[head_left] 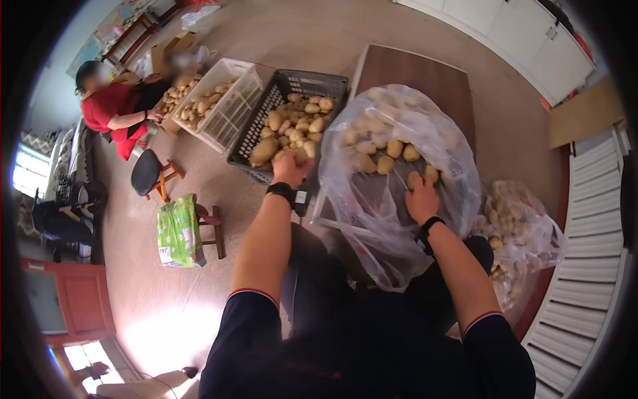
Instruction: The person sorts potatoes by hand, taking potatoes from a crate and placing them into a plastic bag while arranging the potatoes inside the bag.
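My left hand (291, 169) is at the near edge of a black perforated crate (250, 122), its fingers curled round a potato (302, 157). Many more potatoes (299, 123) of mixed sizes fill that crate. Inside a large clear plastic bag (345, 193), my right hand (423, 201) grips a potato (414, 179), with another potato (432, 173) touching or close to its fingers. Loose potatoes (394, 149) lie in the bag's mouth, and others show blurred through the plastic. The bag rests on a brown-topped table (412, 70).
Left of the black crate stands a white crate (229, 70) of potatoes. A person in red (103, 110) sits beyond it. A stool (158, 176) and a green bag (178, 233) stand at left. Another plastic bag of potatoes (512, 219) sits at right, near a white radiator (578, 266).
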Demonstrator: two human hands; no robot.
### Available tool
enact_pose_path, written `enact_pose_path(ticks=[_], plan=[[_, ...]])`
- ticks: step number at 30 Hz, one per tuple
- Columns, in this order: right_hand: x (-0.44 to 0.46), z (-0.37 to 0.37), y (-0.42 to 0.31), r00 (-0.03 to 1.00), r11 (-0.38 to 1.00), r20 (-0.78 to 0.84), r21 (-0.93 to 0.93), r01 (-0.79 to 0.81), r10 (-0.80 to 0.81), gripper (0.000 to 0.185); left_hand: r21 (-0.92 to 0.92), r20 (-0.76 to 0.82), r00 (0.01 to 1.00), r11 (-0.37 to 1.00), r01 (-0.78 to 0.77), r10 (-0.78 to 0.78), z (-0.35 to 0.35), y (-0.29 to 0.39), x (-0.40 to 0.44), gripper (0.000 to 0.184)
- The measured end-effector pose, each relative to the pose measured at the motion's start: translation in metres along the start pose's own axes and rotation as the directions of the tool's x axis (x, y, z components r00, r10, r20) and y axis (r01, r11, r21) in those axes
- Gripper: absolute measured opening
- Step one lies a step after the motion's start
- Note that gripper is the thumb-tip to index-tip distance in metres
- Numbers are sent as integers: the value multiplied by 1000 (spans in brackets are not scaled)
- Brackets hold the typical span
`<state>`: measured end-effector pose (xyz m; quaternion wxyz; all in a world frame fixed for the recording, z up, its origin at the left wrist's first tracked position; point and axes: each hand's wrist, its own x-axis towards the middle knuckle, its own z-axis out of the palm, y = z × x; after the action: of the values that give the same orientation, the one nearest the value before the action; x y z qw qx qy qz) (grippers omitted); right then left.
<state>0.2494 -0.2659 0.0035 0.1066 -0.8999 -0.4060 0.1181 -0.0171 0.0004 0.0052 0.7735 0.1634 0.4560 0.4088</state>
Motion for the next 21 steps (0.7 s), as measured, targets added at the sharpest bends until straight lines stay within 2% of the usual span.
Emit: enact_pose_path(ticks=[2,3,5,6,7,9,11,14,20,21], plan=[[2,5,3,991,997,-110,18,81,-78,51,26,10,1000,1000,-8,8,-10,-3,16,33],[3,7,5,992,998,-109,12,57,-56,51,52,35,999,998,-29,27,-15,-5,24,33],[4,9,5,978,984,-113,24,177,-173,46,40,51,997,998,-54,52,-19,-9,30,35],[3,9,4,979,985,-115,21,169,-166,46,13,43,997,998,-67,66,-21,-8,34,37],[2,8,3,967,974,-116,8,227,-225,43,14,46,997,998,-65,64,-15,-7,30,37],[-1,6,0,950,956,-116,-4,292,-290,41,57,-38,996,996,-72,74,-6,-5,21,41],[-4,9,-3,926,935,-130,-25,353,-353,33,64,-39,995,994,-91,93,-4,-4,13,44],[-8,13,-7,910,924,-163,-41,379,-380,28,67,-52,991,990,-121,125,-2,-2,8,50],[-11,13,-11,924,931,-116,-14,364,-363,32,47,-103,987,992,-116,120,-3,-1,10,51],[-11,13,-11,922,930,-125,-22,367,-366,33,35,-129,985,994,-107,111,-4,-1,13,46]])
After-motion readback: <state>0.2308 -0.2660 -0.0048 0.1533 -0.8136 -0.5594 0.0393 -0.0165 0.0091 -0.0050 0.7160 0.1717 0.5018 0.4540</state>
